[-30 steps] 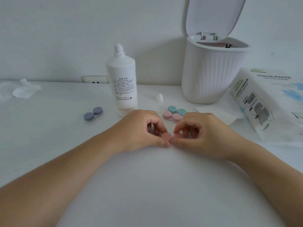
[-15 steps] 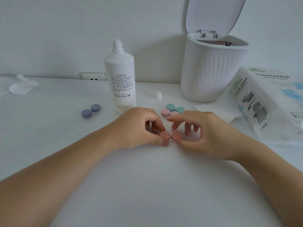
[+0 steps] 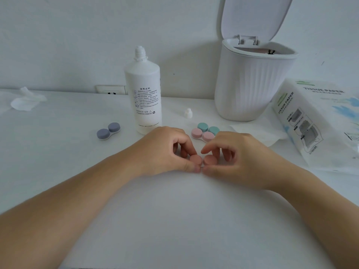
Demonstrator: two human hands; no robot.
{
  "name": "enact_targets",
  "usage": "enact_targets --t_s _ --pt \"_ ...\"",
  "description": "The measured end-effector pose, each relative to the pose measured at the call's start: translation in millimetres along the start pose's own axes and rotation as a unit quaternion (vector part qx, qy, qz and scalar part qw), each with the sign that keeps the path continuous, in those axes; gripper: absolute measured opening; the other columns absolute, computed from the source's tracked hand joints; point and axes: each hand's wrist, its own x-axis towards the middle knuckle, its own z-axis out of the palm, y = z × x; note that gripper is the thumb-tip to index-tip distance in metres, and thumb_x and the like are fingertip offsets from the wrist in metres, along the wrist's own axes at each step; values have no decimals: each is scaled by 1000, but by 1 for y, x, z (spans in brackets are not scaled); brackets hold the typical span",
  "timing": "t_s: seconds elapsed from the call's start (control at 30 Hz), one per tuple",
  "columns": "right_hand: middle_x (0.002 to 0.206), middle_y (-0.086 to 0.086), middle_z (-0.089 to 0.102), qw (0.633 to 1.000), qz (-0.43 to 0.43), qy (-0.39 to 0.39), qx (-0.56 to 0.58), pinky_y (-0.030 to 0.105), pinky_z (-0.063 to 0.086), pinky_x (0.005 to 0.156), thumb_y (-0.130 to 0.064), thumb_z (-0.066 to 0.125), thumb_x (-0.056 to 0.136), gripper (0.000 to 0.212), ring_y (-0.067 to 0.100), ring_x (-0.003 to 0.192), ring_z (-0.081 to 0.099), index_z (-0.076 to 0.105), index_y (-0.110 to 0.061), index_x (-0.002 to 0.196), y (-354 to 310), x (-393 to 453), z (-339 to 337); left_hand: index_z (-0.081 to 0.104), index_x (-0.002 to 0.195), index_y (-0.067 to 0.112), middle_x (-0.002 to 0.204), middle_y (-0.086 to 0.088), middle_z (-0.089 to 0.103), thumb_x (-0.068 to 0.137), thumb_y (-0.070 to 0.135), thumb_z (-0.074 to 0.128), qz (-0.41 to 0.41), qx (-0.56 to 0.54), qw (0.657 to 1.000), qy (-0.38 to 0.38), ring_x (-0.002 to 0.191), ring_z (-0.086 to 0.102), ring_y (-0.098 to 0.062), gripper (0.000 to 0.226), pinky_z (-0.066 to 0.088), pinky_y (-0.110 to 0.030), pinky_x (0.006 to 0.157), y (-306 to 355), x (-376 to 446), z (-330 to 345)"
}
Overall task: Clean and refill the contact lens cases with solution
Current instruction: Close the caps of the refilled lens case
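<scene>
At the white table, our left hand and right hand meet over a brown lens case lying on the surface near us. Each hand pinches 1 of its 2 caps between curled fingers and thumb. Behind stand the uncapped solution bottle and its small cap, with a pink case touching a green case, and a blue case well apart to the left.

Matt plastics on a smooth white table

The solution bottle and ribbed waste bin are seen as smooth white plastic; the terracotta lens case is matt; the tissue pack is wrapped in glossy film.
</scene>
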Motion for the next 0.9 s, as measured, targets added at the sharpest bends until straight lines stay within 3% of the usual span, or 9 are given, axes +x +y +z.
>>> enact_targets --t_s 0.07,0.13,0.23,0.33,0.47,0.7,0.83,0.9 --pt "77 -15 58 1000 -14 7 -8 26 47 64 -32 76 79 15 15 72 56 74 -34 93 0 0 1 74 75 33 75 18 59 66 42 92 -2 2 1000 -1 58 46 -1 22 36 -14 55 0 0 0" --pt "86 -18 60 1000 -20 -10 -3 21 47 68 -28 75 76 29 15 76 57 73 -33 105 0 -1 0 75 76 32 74 18 59 66 42 92 -2 1 1000 -1 58 47 -1 22 35 -13 55 0 0 0" --pt "92 -18 61 1000 -7 -15 7 20 46 69 -40 77 75 38 13 79 56 71 -35 111 1 -2 -1 75 76 31 74 19 59 67 43 91 -2 1 1000 0 58 47 -1 22 35 -13 54 0 0 0" --pt "79 -18 57 1000 -4 -2 -16 23 45 64 -46 77 76 24 11 74 56 74 -33 96 1 1 2 75 75 30 72 21 58 65 41 92 -2 6 1000 2 58 47 0 23 34 -12 54 1 1 0" --pt "75 -20 54 1000 -23 0 -10 16 40 62 -28 79 80 10 13 73 56 76 -30 89 0 1 2 73 73 34 73 23 58 65 42 93 -3 11 1000 0 57 47 1 23 35 -11 54 1 0 0" --pt "87 -10 64 994 -14 47 95 12 42 68 -15 72 90 26 18 72 57 76 -32 109 3 -1 -6 75 76 31 80 15 66 69 41 90 -9 6 1000 4 58 49 1 19 36 -12 54 3 -1 0" --pt "81 -18 69 991 44 95 82 8 41 63 -23 78 84 17 5 67 58 75 -38 90 10 0 -14 75 76 30 78 16 65 69 37 92 -10 4 1000 2 59 49 1 19 36 -10 56 4 -2 -1" --pt "74 -28 67 990 78 108 55 4 40 59 -25 82 79 13 -5 61 58 72 -33 80 15 1 -15 76 76 30 80 16 65 70 37 92 -7 4 1000 -1 60 49 1 19 36 -11 57 3 -2 -1"
